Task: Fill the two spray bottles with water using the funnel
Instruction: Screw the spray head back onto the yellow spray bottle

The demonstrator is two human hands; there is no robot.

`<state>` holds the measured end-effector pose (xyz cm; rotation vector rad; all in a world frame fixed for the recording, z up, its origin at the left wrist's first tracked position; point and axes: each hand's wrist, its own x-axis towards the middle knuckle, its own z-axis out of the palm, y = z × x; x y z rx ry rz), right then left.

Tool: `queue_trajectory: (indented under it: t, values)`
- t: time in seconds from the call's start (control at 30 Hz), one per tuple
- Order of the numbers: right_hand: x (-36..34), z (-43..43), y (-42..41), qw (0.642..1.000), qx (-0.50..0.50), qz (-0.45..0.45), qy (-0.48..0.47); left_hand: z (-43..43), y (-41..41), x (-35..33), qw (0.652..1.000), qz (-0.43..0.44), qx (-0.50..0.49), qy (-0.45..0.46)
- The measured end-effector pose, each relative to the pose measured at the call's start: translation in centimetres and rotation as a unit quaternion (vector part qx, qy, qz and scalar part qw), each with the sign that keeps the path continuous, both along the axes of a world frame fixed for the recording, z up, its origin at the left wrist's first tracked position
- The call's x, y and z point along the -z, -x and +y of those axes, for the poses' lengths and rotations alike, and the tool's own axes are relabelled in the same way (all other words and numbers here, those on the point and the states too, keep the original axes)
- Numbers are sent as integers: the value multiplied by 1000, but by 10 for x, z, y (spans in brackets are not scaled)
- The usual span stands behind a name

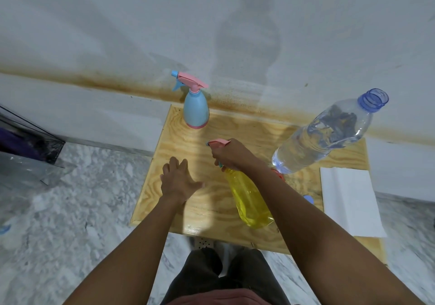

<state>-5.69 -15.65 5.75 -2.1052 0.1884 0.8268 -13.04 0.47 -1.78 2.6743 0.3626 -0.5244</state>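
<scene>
Right hand (231,156) grips the pink trigger head (219,142) of the translucent yellow plastic spray bottle (249,198).
Left hand (179,182), fingers spread and holding nothing, is at its 9 o'clock; the opaque blue plastic spray bottle (195,109) stands at 12 o'clock.

We are seeing soft, rather dim light coming from behind us, a hazy shadow (247,45) spreading on the wall (94,22), a pale sheen lying on the table (204,221), glints showing in the water bottle (329,135), wide-angle distortion curving the edges, the floor (70,210) blurring at the corners.
</scene>
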Motion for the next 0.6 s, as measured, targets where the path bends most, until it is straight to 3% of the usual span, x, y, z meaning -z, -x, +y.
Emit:
queue_trajectory:
  t: [0.33,0.43,0.6]
  values:
    - [-20,-15,21,996,13,-72,-60,4,1,-5,1000,4,8,17]
    - [-38,-22,31,983,23,-131,-128,7,-3,-21,989,29,15,141]
    - [-68,-28,46,934,92,-240,-246,-4,7,-69,925,93,179,321]
